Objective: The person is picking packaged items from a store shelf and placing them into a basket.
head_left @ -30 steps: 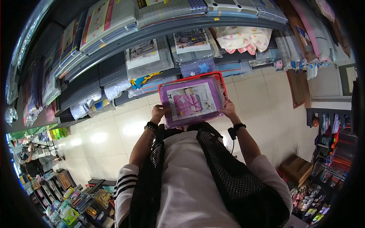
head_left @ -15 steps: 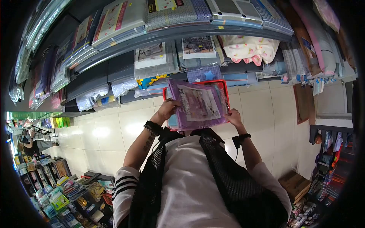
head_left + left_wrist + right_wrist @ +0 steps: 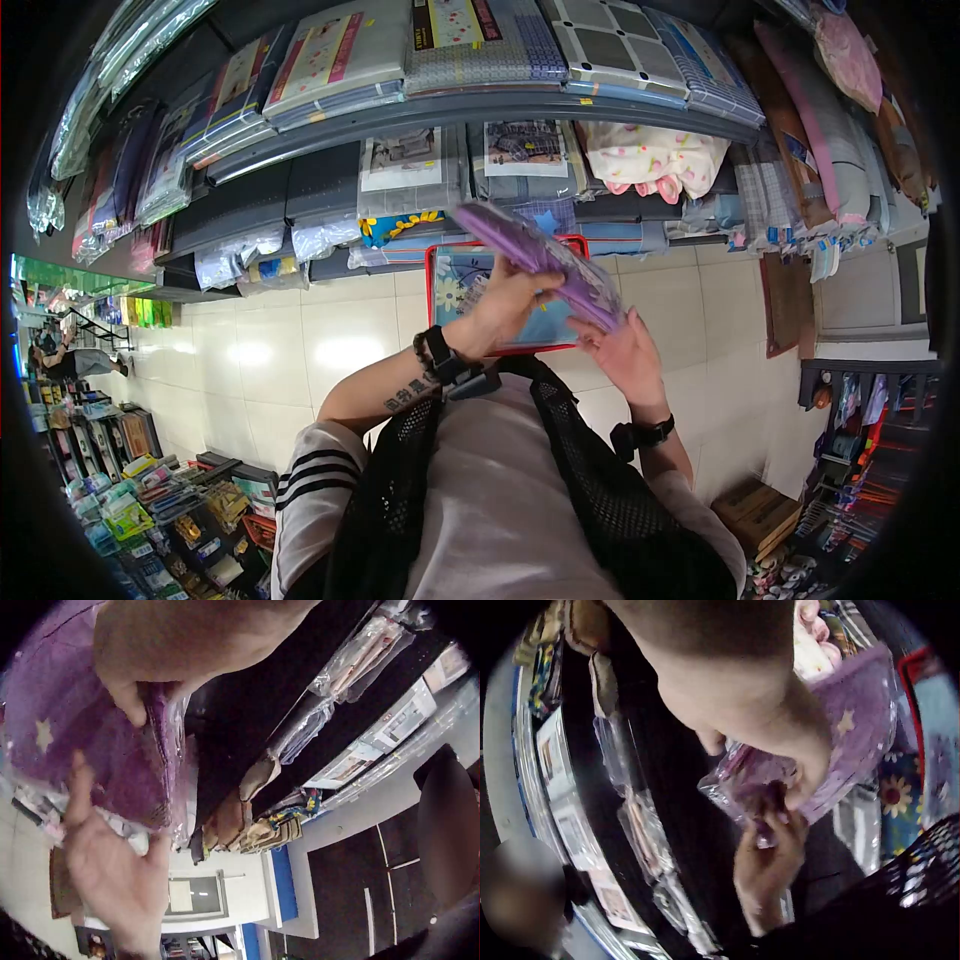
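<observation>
A purple bedding set in a clear plastic bag (image 3: 540, 262) is tipped up on edge, slanting over a red shopping basket (image 3: 430, 300). My left hand (image 3: 508, 305) grips one long side of it, thumb and fingers on opposite faces; the left hand (image 3: 769, 862) also shows in the right wrist view. At the lower right end, my right hand (image 3: 625, 355) has its fingers extended along the bag. The left wrist view has this right hand (image 3: 112, 870) against the purple face, which bears a pale star (image 3: 43, 735).
A blue flowered packet (image 3: 465, 285) lies in the basket. Ahead, dark shelves (image 3: 480, 108) carry several bagged bedding sets (image 3: 400, 160) and a white cloth with pink trim (image 3: 655, 155). Behind on the right stands a cardboard box (image 3: 755, 515). Another person (image 3: 75, 360) is far left.
The purple bedding set has swung from lying flat, picture up, to standing on edge above the basket, uncovering the blue packet. My left hand moved inward with it; the right hand's fingers have loosened and spread.
</observation>
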`<state>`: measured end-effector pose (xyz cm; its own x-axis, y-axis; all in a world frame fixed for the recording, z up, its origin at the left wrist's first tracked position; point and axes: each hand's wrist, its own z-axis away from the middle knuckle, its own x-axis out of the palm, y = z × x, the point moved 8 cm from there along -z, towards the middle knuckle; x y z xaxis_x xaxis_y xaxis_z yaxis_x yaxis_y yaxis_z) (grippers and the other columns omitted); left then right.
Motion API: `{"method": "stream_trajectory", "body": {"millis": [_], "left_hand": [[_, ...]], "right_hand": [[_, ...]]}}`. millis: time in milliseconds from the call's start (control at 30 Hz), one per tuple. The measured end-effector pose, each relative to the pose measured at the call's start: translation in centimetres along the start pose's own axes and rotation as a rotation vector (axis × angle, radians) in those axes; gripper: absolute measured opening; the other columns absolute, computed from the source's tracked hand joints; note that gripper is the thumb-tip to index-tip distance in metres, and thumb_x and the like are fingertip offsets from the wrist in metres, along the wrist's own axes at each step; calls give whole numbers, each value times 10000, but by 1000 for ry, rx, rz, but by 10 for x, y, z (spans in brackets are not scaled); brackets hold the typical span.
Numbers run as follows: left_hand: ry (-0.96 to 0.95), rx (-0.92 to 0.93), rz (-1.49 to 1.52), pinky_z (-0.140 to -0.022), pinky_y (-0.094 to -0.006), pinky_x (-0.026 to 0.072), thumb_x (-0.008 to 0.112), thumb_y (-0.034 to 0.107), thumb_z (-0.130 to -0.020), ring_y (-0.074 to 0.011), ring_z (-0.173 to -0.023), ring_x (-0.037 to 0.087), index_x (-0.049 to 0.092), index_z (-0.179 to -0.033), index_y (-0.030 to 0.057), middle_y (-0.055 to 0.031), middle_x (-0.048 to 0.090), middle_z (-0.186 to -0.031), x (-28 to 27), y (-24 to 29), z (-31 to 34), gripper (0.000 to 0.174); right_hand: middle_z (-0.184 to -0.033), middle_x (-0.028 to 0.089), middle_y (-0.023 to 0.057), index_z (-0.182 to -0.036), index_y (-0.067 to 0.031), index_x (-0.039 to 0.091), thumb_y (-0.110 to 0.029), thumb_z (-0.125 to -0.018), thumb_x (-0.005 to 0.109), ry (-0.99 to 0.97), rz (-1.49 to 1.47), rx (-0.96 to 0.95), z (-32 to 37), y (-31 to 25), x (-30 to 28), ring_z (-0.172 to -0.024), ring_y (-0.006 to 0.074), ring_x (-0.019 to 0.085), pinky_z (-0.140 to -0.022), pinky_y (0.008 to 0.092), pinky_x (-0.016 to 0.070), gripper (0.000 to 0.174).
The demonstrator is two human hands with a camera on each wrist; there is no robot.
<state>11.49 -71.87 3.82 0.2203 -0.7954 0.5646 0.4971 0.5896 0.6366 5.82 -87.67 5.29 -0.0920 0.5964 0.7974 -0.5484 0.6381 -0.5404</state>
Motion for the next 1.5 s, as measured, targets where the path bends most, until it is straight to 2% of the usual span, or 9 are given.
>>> {"method": "stream_trajectory", "body": {"millis": [233, 300, 400, 567, 867, 1133, 1300, 1367, 1500], "left_hand": [[-503, -168, 110, -950, -410, 471, 672, 151, -862, -271, -1191, 526, 469, -1274, 98, -110, 574, -1219, -4, -8, 27, 463], [-575, -82, 102, -985, -446, 442, 613, 344, -905, -298, -1263, 464, 414, -1341, 44, -166, 522, -1297, -22, 17, 38, 566], [-600, -372, 507, -905, -418, 518, 534, 510, -910, -336, -1132, 574, 324, -1370, -66, -231, 499, -1305, -59, 18, 44, 766], [-441, -499, 178, -729, -313, 606, 529, 378, -946, -287, -904, 675, 369, -1329, -22, -195, 564, -1205, -83, -18, 45, 576], [-290, 212, -306, -588, -290, 555, 601, 161, -923, -223, -862, 664, 280, -1421, 120, -96, 583, -1137, -51, 87, -4, 593], [-180, 2, -282, -711, -301, 551, 577, 98, -921, -245, -920, 661, 549, -1110, -25, -113, 636, -1044, -195, -36, -177, 228], [66, -1, -51, -744, -316, 541, 579, 61, -900, -238, -881, 659, 604, -1031, -24, -126, 660, -980, -212, -57, -188, 158], [-196, 491, -838, -772, -340, 534, 602, 46, -863, -229, -881, 653, 632, -1018, 4, -118, 674, -958, -196, -35, -196, 163], [-134, 135, -271, -801, -348, 522, 606, 121, -860, -219, -906, 647, 649, -1046, 50, -87, 680, -961, -187, -19, -234, 203]], "right_hand": [[-1133, 614, 137, -1217, -17, 515, 71, -827, 532, 335, -27, -264, 10, -47, -24, -994, 241, 633, -844, 341, 531, 401], [-1141, 608, 137, -1217, -4, 516, 86, -822, 506, 292, -55, -264, 10, -56, -26, -1012, 246, 626, -867, 351, 525, 405], [-1064, 635, 130, -1224, 28, 505, 56, -813, 525, 380, 21, -303, 21, -72, -5, -909, 207, 645, -760, 274, 538, 413], [-1164, 599, 140, -1310, 6, 458, 42, -759, 538, 305, 177, -178, -3, -76, -12, -1012, 249, 623, -838, 363, 528, 558], [-1164, 607, 106, -1348, -36, 440, 15, -732, 588, 171, 313, -160, -95, -127, -26, -1002, 235, 621, -813, 387, 541, 636], [-1000, 619, 47, -1006, -81, 591, 0, -827, 612, 247, 298, 126, -237, -22, -263, -927, 202, 605, -765, 349, 522, 197], [-955, 619, 65, -974, -62, 596, 26, -803, 630, 418, 166, 24, -234, 0, -274, -822, 210, 609, -705, 339, 531, 195], [-940, 620, 72, -955, -53, 596, 32, -801, 628, 415, 194, 9, -239, -6, -271, -792, 214, 608, -692, 338, 534, 179], [-865, 625, 78, -919, -50, 602, 21, -798, 636, 442, 228, -53, -262, -31, -251, -807, 218, 609, -656, 343, 538, 145]]}}
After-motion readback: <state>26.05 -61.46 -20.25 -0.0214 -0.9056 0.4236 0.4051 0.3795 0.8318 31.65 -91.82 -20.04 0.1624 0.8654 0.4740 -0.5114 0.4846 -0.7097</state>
